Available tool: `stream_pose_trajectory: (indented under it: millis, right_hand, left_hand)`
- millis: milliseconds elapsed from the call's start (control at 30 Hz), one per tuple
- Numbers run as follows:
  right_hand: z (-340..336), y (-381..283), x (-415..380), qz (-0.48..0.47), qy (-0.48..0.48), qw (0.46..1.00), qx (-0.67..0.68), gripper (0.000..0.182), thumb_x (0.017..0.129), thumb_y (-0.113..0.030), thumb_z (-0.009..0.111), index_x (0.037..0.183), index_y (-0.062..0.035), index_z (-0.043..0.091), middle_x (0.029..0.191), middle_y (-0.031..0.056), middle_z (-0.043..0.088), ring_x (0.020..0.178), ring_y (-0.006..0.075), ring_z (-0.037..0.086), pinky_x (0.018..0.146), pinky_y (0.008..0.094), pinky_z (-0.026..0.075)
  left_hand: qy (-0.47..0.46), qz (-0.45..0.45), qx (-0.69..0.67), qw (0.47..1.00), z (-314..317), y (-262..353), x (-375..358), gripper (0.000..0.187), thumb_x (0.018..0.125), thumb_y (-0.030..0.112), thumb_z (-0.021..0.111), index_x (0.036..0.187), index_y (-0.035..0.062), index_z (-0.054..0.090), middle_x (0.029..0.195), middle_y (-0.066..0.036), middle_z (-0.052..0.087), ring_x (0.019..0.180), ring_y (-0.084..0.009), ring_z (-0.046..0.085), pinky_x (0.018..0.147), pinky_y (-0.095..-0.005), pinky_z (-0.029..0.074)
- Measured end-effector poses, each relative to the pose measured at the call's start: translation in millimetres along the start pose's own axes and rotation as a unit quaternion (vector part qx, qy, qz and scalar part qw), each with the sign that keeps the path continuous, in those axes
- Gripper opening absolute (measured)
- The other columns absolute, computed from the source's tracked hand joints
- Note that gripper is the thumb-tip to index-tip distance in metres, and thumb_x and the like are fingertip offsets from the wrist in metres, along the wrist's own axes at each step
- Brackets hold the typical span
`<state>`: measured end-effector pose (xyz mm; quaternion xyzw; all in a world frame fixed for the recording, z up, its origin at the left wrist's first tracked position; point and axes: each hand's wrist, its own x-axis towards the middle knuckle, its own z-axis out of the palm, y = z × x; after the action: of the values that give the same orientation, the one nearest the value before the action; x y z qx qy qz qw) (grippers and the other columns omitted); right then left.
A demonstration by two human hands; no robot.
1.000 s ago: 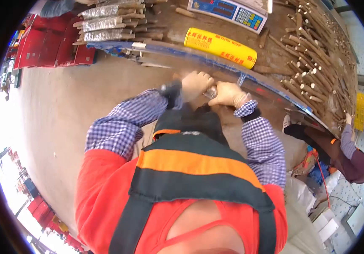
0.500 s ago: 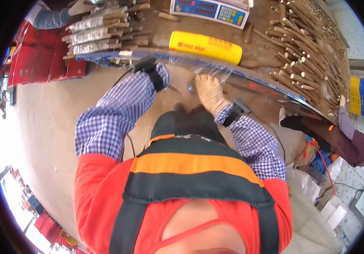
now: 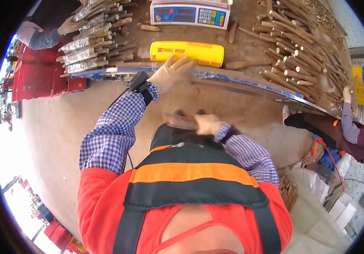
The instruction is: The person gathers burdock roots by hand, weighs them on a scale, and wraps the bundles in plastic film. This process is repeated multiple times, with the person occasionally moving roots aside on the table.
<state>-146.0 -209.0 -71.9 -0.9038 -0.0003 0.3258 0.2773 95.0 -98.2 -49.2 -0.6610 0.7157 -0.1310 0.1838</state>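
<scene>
At the table's near edge, my left hand is gloved with its fingers apart, the fingertips at the near side of a yellow roll of plastic wrap that overlaps them. Lower down, close in front of my apron, my gloved right hand is closed around the end of a brown, stick-like piece. Motion smears that piece, so I cannot tell whether it is one stick or several. Behind the roll stands a blue and white digital scale. A short loose stick lies beside the scale.
Wrapped bundles of sticks are stacked on the table's left, where another person's gloved hand rests. Loose cut sticks heap up on the right. A co-worker stands at the right end. Red crates are at the left.
My left hand has moved up to the wrap roll, its fingers spreading. My right hand has drawn back from the table edge toward my body, now with a brown stick-like piece. The view has shifted slightly.
</scene>
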Motion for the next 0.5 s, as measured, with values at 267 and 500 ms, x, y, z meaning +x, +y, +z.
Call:
stream_pose_trajectory:
  millis: [267,500]
  right_hand:
    - [-115.5,-9.5,-45.0,-0.091,0.210,0.941,-0.250,0.041,0.068,-0.028,0.076,0.095,0.0002,0.063,0.088,0.0176,0.066,0.086,0.0305,0.065,0.072,0.0430,0.051]
    - [-212.2,-16.7,-38.6,0.031,0.530,0.842,-0.098,0.064,0.077,-0.014,0.072,0.134,-0.0043,0.046,0.122,0.0178,0.057,0.112,0.0343,0.055,0.096,0.0412,0.044]
  left_hand:
    - [-0.010,-0.200,-0.559,0.804,-132.4,63.7,19.3,0.090,0.065,0.031,0.079,0.142,0.0129,0.038,0.125,-0.021,0.051,0.110,-0.0389,0.055,0.092,-0.0455,0.048]
    - [-0.063,-0.347,-0.271,0.896,-127.1,-156.5,-71.8,0.063,0.074,0.015,0.069,0.132,0.0187,0.044,0.111,-0.013,0.063,0.099,-0.0287,0.065,0.087,-0.0453,0.050]
